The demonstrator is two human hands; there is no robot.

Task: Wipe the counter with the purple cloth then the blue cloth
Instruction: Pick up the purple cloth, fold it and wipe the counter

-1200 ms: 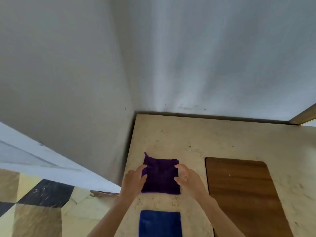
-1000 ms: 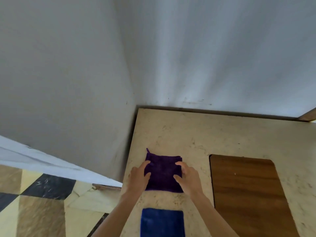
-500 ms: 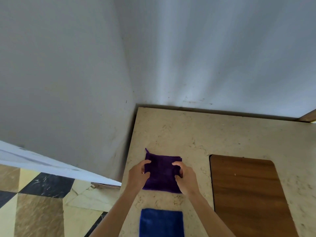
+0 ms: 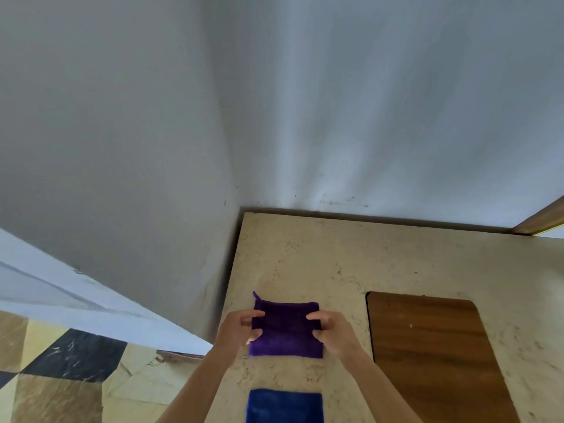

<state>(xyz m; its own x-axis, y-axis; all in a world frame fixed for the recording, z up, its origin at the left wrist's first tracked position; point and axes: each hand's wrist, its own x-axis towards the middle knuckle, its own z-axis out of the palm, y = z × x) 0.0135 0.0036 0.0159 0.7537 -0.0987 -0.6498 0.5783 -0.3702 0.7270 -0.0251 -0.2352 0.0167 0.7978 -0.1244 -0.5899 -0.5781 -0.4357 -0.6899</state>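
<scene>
Speckled beige stone counter (image 4: 396, 264) fills the lower right of the frame, set into a grey wall corner. Two folded cloths: one square purple cloth (image 4: 287, 329) at lower centre, one blue cloth (image 4: 284, 406) below it. One brown wooden board (image 4: 433, 355) at right. My left hand (image 4: 239, 331) and right hand (image 4: 331, 331) pinch the purple cloth's side edges.

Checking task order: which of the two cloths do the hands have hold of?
The purple cloth, pinched at both side edges by the left hand and right hand. The blue cloth lies untouched, nearer the person.

Plush purple cloth (image 4: 287, 329) and blue cloth (image 4: 284, 406) lie on matt speckled stone counter (image 4: 335, 264) beside wood-grain board (image 4: 433, 355).
</scene>
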